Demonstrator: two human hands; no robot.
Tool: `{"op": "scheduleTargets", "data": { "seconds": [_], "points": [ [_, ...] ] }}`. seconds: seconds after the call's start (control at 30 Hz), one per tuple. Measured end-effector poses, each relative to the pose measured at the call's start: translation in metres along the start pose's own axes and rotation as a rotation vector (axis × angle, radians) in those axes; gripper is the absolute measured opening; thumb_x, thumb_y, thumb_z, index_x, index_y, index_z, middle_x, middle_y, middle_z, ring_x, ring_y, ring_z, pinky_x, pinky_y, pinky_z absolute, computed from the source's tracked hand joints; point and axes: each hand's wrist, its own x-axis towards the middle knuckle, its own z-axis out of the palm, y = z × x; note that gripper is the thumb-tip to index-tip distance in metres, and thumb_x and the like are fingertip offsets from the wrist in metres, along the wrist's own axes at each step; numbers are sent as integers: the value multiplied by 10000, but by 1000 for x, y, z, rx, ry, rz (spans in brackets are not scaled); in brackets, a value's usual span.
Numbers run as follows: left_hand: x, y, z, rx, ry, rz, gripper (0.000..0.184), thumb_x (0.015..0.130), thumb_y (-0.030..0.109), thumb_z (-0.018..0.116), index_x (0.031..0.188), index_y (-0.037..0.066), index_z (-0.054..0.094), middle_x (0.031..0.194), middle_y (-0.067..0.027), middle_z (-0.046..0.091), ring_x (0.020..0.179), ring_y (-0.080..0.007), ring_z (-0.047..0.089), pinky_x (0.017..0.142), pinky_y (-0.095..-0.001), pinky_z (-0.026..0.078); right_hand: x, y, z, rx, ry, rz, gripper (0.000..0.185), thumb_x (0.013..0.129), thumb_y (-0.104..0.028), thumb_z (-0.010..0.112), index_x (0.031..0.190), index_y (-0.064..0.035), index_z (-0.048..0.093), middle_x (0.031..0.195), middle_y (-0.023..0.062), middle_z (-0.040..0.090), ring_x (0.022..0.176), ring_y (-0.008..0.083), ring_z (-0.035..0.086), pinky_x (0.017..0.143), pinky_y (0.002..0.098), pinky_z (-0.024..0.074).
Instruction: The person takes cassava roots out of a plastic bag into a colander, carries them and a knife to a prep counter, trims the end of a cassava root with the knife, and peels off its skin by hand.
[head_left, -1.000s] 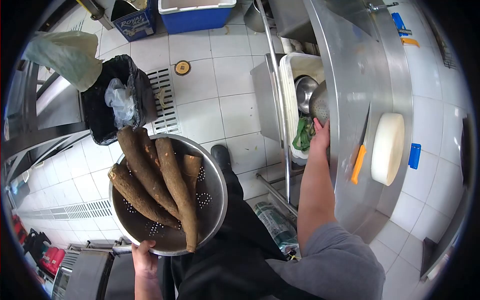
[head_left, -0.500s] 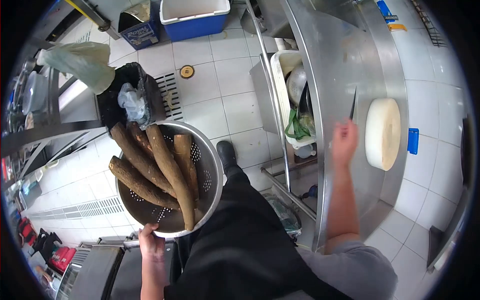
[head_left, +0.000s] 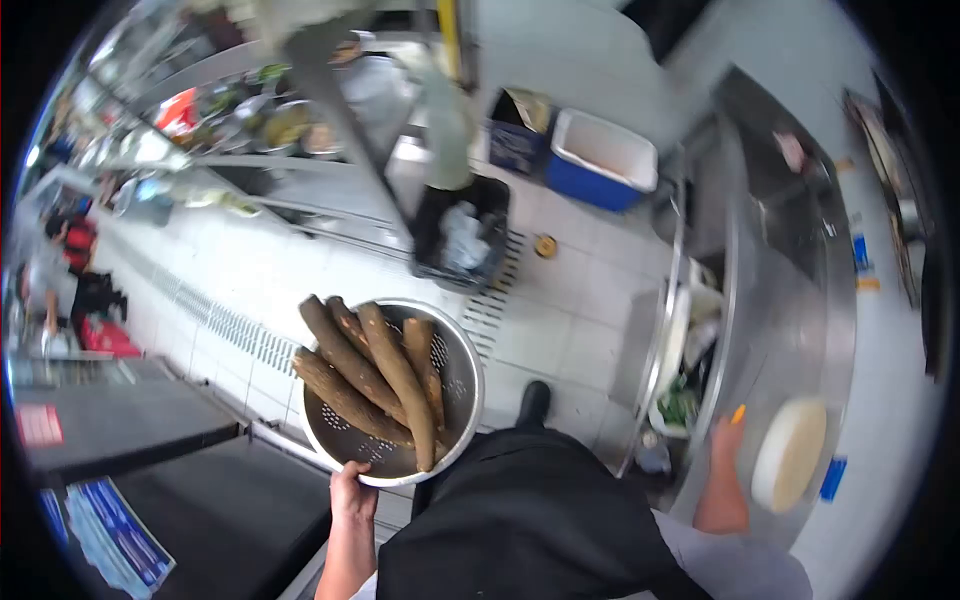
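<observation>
The left hand [head_left: 352, 490] clamps the lower rim of a steel colander [head_left: 462, 390] left of centre, roots [head_left: 403, 385] lying inside. The load looks heavy, the roots stiff and rough, the metal slick; opposite rim sides should give the steadiest hold. At lower right, the right hand [head_left: 724, 436] is at a knife [head_left: 738, 413], its finger closure too blurred to tell.

The steel counter [head_left: 775, 352] runs under and beyond my right fingers [head_left: 725, 432], bearing a thick white round block [head_left: 790, 456] just to their right, an orange knife handle [head_left: 738, 413] showing at their tips.
</observation>
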Motion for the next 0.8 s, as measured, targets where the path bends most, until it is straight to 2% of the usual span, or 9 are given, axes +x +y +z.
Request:
{"op": "scheduleTargets", "data": {
  "seconds": [0.17, 0.23, 0.27, 0.3, 0.37, 0.43, 0.53, 0.67, 0.8],
  "points": [
    [-11, 21, -71, -146, 98, 181, 549, 739, -119, 531, 1282, -36, 540, 1166, -140, 644, 1057, -315, 660, 957, -450, 559, -46, -196, 1, 68, -210, -329, 372, 876, -198, 648, 1162, 30, 584, 1130, 287, 651, 1079, 463, 622, 912, 517, 486],
    [-2, 25, -112, -228, 122, 241, 536, 745, -116, 536, 1274, -26, 541, 1148, -135, 641, 1023, -310, 668, 909, -447, 584, -75, -271, 6, -54, -376, -505, 328, 864, -208, 650, 1104, 9, 596, 1017, 282, 659, 1006, 469, 638, 855, 535, 493],
    [-2, 29, -129, -269, 164, 235, 529, 751, -115, 535, 1272, -23, 537, 1143, -136, 639, 1013, -314, 671, 888, -452, 592, -88, -305, 7, -152, -528, -490, 382, 884, -270, 653, 1141, 11, 617, 1047, 275, 677, 990, 453, 656, 859, 527, 507],
    [1, 35, -146, -308, 191, 247, 533, 755, -116, 531, 1279, -17, 527, 1144, -141, 636, 1008, -320, 672, 870, -462, 598, -100, -331, 16, -134, -527, -538, 382, 884, -270, 653, 1141, 11, 617, 1047, 275, 677, 990, 453, 656, 859, 527, 507],
    [4, 44, -174, -375, 239, 270, 543, 763, -116, 522, 1294, -7, 508, 1147, -149, 630, 997, -332, 675, 834, -480, 609, -130, -367, 39, -166, -737, -791, 354, 861, -275, 666, 1081, 3, 653, 1007, 265, 689, 968, 445, 668, 838, 519, 520],
    [6, 56, -194, -437, 283, 294, 532, 770, -108, 515, 1292, -9, 498, 1142, -158, 625, 993, -349, 675, 821, -502, 612, -169, -397, 63, -120, -810, -804, 364, 811, -303, 687, 1021, -8, 651, 976, 268, 699, 966, 454, 675, 818, 525, 531],
    [10, 77, -207, -523, 327, 332, 485, 780, -83, 507, 1262, -31, 496, 1123, -172, 620, 995, -382, 671, 834, -539, 604, -226, -456, 76, -248, -853, -918, 384, 819, -319, 677, 1060, -20, 669, 1010, 254, 708, 984, 439, 680, 851, 509, 542],
    [26, 113, -213, -619, 403, 388, 298, 807, -31, 534, 1102, -71, 541, 974, -180, 651, 864, -341, 690, 768, -441, 600, -293, -548, 78, -278, -1060, -1080, 407, 822, -354, 675, 1074, -34, 676, 1038, 245, 712, 1001, 430, 682, 870, 505, 544],
    [85, 128, -259, -655, 379, 336, 297, 835, 43, 511, 1068, -142, 514, 1016, -224, 643, 973, -402, 673, 889, -496, 583, -343, -639, 118, -337, -1077, -1273, 411, 831, -373, 659, 1049, -24, 665, 1008, 241, 720, 983, 425, 687, 870, 506, 548]
  ]
}}
